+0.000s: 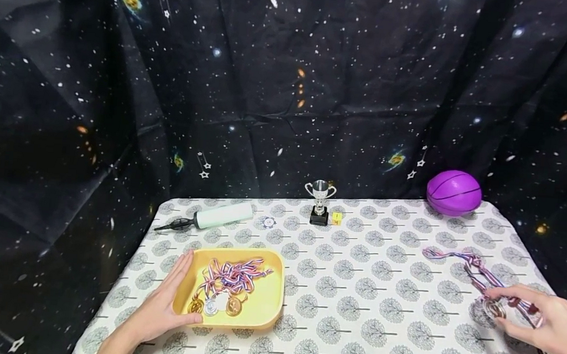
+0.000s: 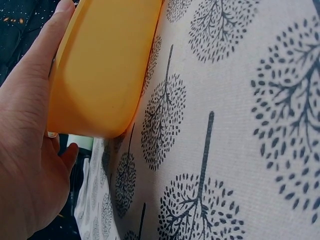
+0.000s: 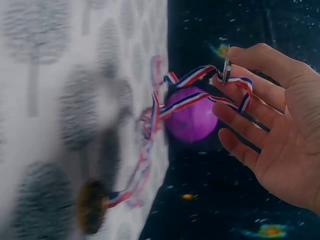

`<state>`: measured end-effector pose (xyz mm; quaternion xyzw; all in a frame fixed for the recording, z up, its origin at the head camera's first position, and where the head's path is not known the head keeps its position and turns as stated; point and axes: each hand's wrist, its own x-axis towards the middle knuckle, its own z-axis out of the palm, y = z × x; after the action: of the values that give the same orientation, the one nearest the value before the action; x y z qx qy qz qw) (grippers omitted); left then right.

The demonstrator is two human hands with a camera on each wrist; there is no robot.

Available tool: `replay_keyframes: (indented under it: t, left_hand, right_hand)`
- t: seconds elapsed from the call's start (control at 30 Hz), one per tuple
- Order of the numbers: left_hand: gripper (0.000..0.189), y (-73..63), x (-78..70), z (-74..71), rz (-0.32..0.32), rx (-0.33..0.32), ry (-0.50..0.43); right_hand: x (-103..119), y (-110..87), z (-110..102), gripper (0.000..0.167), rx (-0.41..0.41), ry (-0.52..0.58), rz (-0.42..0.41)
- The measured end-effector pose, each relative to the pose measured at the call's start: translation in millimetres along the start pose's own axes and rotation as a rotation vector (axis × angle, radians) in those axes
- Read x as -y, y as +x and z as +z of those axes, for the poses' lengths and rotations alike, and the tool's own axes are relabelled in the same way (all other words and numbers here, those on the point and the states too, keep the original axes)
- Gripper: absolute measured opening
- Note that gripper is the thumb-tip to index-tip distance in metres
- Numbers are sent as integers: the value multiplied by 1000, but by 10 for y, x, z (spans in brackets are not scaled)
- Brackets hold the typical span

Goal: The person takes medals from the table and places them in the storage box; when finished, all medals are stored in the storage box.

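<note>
left hand (image 1: 162, 304) touches yellow tub (image 1: 270, 295) | right hand (image 1: 547, 321) pinches ribboned medal (image 1: 493, 309)

- A staged tabletop set is suggested; the kind of room behind it cannot be told.
- Beyond the left fingers (image 1: 178, 274) and right fingers (image 1: 519, 294), the view is closed off by creased black fabric (image 1: 360, 94) printed with stars and galaxies.
- Beneath them, a tree-print tablecloth (image 1: 354, 294) is spread.
- Between them, farther off, a small trophy (image 1: 319, 205) is displayed.
</note>
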<state>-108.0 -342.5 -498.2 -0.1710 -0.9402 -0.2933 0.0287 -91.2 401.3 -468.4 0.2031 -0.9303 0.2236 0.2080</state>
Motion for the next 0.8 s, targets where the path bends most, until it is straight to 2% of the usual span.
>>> replay_keyframes:
  t: [0.33,0.47,0.6,0.8]
  left_hand:
    - [136,9,6,3,1,14,-9]
    - [137,14,-5,-5,9,9,-2]
    - [137,13,-16,-17,8,3,-1]
    - [137,-6,-16,-18,1,2,-1]
  right_hand:
    - [198,484,-264,65,-21,-27,-119]
    - [298,706,-349,67,0,-56,-156]
    - [444,948,-420,64,57,-95,-187]
    - [719,1312,-483,62,89,-83,-271]
